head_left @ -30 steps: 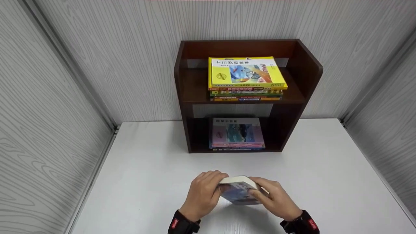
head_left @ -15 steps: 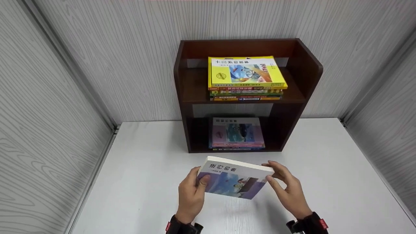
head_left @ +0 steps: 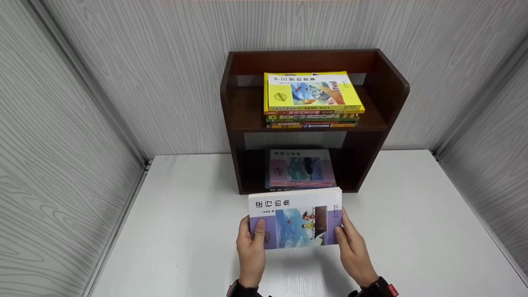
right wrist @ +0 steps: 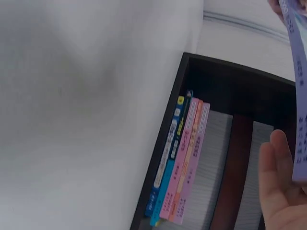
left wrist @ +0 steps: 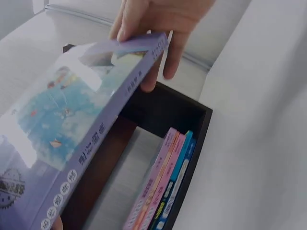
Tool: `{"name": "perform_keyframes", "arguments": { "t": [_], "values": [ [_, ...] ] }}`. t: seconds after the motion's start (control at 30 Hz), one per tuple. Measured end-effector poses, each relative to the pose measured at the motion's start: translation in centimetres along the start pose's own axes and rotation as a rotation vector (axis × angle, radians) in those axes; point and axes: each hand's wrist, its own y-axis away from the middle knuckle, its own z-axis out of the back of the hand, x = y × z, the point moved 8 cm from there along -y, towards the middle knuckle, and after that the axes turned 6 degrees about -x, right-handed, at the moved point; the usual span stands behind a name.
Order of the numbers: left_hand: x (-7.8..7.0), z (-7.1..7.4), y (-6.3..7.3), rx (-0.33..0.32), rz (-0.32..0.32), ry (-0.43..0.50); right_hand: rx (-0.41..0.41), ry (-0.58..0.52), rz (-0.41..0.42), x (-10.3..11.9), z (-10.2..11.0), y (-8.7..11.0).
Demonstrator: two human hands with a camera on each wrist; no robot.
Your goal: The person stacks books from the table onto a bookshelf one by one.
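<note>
A paperback book [head_left: 303, 225] with a white and purple cover is held in front of the shelf, cover tilted up towards me. My left hand [head_left: 252, 253] grips its left edge, thumb on the cover and fingers behind. At the opposite edge my right hand [head_left: 355, 253] pinches it the same way. In the left wrist view the purple spine of the book [left wrist: 103, 120] shows, with the right hand [left wrist: 165, 21] at its far end. The right wrist view catches only the spine side of the book [right wrist: 298, 81], beside the right hand [right wrist: 283, 191].
A dark brown two-tier bookshelf [head_left: 235, 165] stands against the back wall. Its upper tier bears a stack of books [head_left: 315, 97] with yellow ones on top. Several pink and blue books [head_left: 303, 169] lie stacked in the lower tier. The white tabletop [head_left: 185, 214] surrounds it.
The book has turned from tilted and foreshortened to face up towards me, rising towards the lower tier. Both hands have shifted to its left and right edges.
</note>
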Motion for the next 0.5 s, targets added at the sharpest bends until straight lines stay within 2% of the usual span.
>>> {"name": "perform_keyframes", "arguments": {
  "t": [0.2, 0.33, 0.5],
  "values": [
    [1.0, -0.2, 0.2, -0.06, 0.003, 0.023, -0.012, 0.002, -0.049, -0.8, -0.4, 0.2],
    [1.5, -0.5, 0.3, -0.044, 0.0, 0.005, -0.022, -0.007, -0.094, -1.2, -0.3, 0.3],
    [1.7, -0.9, 0.0, 0.012, -0.002, -0.032, -0.024, 0.02, -0.134, -1.8, 0.0, 0.4]
  ]
}}
